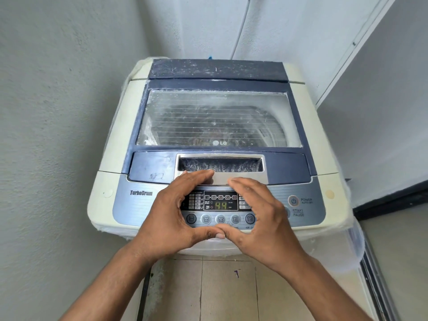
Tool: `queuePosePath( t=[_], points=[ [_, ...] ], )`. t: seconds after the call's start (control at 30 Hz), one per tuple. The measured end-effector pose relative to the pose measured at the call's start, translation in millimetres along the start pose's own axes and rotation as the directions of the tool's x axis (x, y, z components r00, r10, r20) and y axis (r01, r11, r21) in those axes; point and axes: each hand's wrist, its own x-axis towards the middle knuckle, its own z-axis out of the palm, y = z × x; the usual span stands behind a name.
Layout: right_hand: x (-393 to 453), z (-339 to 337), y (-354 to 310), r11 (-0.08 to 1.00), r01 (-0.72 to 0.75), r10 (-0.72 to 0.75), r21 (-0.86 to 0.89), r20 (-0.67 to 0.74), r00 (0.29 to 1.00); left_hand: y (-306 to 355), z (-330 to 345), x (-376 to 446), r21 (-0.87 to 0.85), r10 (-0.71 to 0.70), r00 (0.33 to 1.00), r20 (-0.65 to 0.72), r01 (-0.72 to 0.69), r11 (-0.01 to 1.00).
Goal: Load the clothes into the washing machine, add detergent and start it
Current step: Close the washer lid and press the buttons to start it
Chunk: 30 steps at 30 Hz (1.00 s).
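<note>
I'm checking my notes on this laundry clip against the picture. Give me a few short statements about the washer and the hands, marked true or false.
1. The white top-loading washing machine has its glass lid shut. True.
2. The green digital display is dark. False: it is lit and reads 44.
3. The left hand and right hand touch at the thumbs. True.
4. The right hand holds a detergent bottle. False: both hands are empty.
5. The round power button is covered by a hand. False: it shows clear, right of both hands.

The cream-and-blue top-loading washing machine (217, 144) stands with its dusty glass lid (217, 119) shut, display (221, 205) at 6 o'clock reading 44.
</note>
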Motion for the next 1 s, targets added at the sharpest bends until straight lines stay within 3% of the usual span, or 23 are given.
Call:
queuePosePath(
  t=[0.2, 0.47, 0.57, 0.77, 1.0],
  points=[
    [-2, -5, -14, 0.99, -0.012, 0.025, -0.138, 0.094, 0.995, 9, -5, -7, 0.129, -0.056, 0.997, 0.055, 0.048, 0.99],
    [-27, -32, -14, 0.93, -0.025, 0.073, -0.367, 0.116, 0.991, 20, -27, -16, 0.401, -0.212, 0.976, -0.046, 0.212, 0.891],
    [-37, -49, -10, 0.87, -0.065, 0.107, -0.489, 0.059, 0.993, 22, -39, -22, 0.434, -0.307, 0.949, -0.065, 0.304, 0.848],
    [-59, -77, -1, 0.803, -0.164, 0.203, -0.573, 0.003, 0.979, 29, -46, -25, 0.478, -0.354, 0.935, -0.028, 0.324, 0.816],
    [-80, -94, 9, 0.765, -0.198, 0.299, -0.613, 0.066, 0.952, 28, -47, -23, 0.5, -0.381, 0.925, -0.011, 0.335, 0.799]
  ],
)
